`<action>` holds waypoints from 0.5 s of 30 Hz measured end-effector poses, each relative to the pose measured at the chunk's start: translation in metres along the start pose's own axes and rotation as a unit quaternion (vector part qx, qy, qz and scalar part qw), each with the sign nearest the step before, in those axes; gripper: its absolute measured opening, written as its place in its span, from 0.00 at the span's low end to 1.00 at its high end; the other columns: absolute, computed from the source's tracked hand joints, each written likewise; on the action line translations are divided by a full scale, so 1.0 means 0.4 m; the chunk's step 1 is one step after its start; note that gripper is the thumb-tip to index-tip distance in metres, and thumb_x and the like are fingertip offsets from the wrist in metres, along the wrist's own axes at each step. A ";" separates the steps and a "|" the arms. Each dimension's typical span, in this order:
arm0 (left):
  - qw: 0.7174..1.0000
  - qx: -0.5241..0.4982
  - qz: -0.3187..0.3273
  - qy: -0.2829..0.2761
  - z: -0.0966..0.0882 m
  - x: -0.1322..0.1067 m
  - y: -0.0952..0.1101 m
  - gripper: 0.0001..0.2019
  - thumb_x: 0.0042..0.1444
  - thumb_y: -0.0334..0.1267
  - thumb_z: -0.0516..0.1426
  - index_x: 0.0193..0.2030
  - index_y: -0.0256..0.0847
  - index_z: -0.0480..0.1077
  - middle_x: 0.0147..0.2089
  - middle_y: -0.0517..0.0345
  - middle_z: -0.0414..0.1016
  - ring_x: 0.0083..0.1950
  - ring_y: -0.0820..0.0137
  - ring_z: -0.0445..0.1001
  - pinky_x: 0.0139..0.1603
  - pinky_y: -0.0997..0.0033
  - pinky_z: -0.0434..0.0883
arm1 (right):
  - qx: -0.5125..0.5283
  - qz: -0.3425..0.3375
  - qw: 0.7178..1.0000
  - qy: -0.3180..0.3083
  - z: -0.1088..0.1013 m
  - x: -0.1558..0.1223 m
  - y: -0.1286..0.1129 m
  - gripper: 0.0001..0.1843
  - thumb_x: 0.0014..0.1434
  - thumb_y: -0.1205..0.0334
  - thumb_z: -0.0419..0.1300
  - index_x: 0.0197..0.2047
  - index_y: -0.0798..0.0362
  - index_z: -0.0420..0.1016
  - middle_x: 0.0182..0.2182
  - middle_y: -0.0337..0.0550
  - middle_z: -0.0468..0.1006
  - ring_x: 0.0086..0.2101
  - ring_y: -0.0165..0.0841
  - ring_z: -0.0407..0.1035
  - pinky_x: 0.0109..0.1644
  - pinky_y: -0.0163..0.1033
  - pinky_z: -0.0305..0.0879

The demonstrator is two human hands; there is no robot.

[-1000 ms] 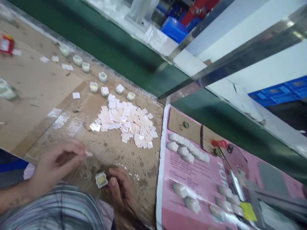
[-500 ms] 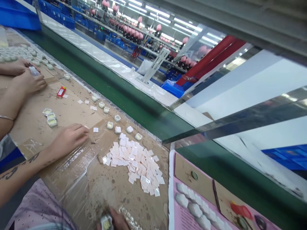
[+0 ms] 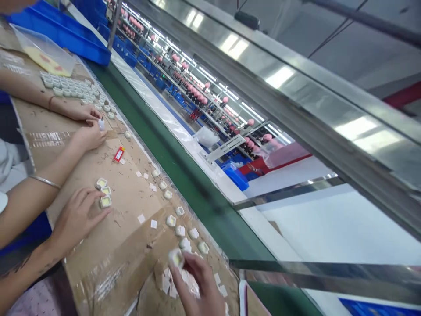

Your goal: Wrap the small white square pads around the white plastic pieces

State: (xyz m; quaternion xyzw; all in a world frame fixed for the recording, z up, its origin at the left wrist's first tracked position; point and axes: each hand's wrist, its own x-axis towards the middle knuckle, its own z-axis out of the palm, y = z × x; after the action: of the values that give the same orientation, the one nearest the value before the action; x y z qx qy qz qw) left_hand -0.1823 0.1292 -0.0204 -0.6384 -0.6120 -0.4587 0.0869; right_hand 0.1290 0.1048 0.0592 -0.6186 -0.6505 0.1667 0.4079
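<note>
"Where's the small white cup point(image 3: 176, 258)?"
"Six o'clock, pinched in the right hand's point(image 3: 197, 285) fingers point(image 3: 192, 263), above white squares point(image 3: 183, 281)."
"Left hand point(image 3: 77, 217)?"
"Fingers spread on the worktop point(image 3: 115, 245), three cups point(image 3: 103, 195) just beside, at two o'clock."

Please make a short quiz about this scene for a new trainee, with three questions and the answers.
1. What does the right hand hold?
2. True or false: the left hand is beside three cups.
3. What colour is the tray at the top left of the view?

Key: 1. a small white cup; 2. true; 3. blue.
</note>
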 end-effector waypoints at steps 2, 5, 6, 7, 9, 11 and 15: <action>1.000 0.005 0.012 0.010 0.014 -0.001 0.001 0.22 0.78 0.58 0.48 0.53 0.41 0.70 0.45 0.52 0.76 0.47 0.59 0.76 0.48 0.61 0.74 | 0.058 0.003 0.996 -0.075 0.094 0.132 -0.033 0.24 0.57 0.38 0.70 0.44 0.49 0.79 0.40 0.47 0.87 0.39 0.43 0.83 0.46 0.48 0.82; 0.999 0.020 0.040 0.020 0.027 -0.007 0.010 0.16 0.79 0.46 0.46 0.53 0.44 0.73 0.47 0.51 0.75 0.46 0.58 0.76 0.44 0.61 0.75 | 0.056 -0.038 0.991 -0.118 0.280 0.325 -0.084 0.24 0.54 0.42 0.72 0.44 0.49 0.77 0.42 0.46 0.87 0.40 0.41 0.82 0.50 0.50 0.81; 0.998 0.026 0.048 0.022 0.029 -0.009 0.011 0.14 0.78 0.41 0.48 0.52 0.45 0.74 0.47 0.51 0.76 0.45 0.58 0.76 0.42 0.61 0.75 | 0.048 -0.045 0.990 -0.127 0.346 0.379 -0.098 0.22 0.55 0.45 0.73 0.45 0.50 0.77 0.42 0.45 0.86 0.40 0.39 0.81 0.50 0.49 0.81; 0.998 0.033 0.056 0.023 0.032 -0.011 0.012 0.12 0.76 0.37 0.49 0.49 0.45 0.75 0.47 0.52 0.76 0.45 0.59 0.77 0.41 0.62 0.76 | 0.038 -0.048 0.989 -0.135 0.409 0.428 -0.109 0.19 0.58 0.48 0.73 0.45 0.51 0.77 0.41 0.43 0.85 0.40 0.37 0.81 0.51 0.49 0.80; 0.996 0.046 0.072 0.030 0.036 -0.012 0.010 0.11 0.73 0.33 0.51 0.47 0.45 0.74 0.45 0.53 0.77 0.44 0.60 0.79 0.38 0.64 0.77 | 0.015 -0.048 0.988 -0.144 0.521 0.508 -0.125 0.16 0.65 0.51 0.70 0.48 0.53 0.77 0.42 0.41 0.83 0.40 0.36 0.79 0.51 0.49 0.80; 0.994 0.062 0.085 0.042 0.040 -0.010 0.008 0.11 0.73 0.33 0.50 0.48 0.45 0.73 0.42 0.54 0.77 0.42 0.62 0.81 0.36 0.66 0.78 | -0.005 -0.044 0.988 -0.149 0.609 0.567 -0.133 0.15 0.69 0.52 0.68 0.51 0.54 0.77 0.45 0.42 0.82 0.42 0.36 0.79 0.51 0.49 0.80; 0.989 0.102 0.088 0.057 0.050 -0.002 0.005 0.11 0.74 0.33 0.48 0.50 0.42 0.71 0.39 0.52 0.76 0.36 0.61 0.82 0.32 0.64 0.81 | -0.032 -0.034 0.986 -0.158 0.723 0.639 -0.142 0.17 0.70 0.52 0.67 0.55 0.53 0.76 0.48 0.44 0.81 0.44 0.37 0.78 0.50 0.49 0.80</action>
State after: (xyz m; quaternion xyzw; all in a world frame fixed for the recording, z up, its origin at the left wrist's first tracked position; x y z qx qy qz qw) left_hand -0.1707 0.1414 -0.0312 -0.6504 -0.5908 -0.4201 0.2268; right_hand -0.0969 0.4184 0.0061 -0.5749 -0.7324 0.2273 0.2853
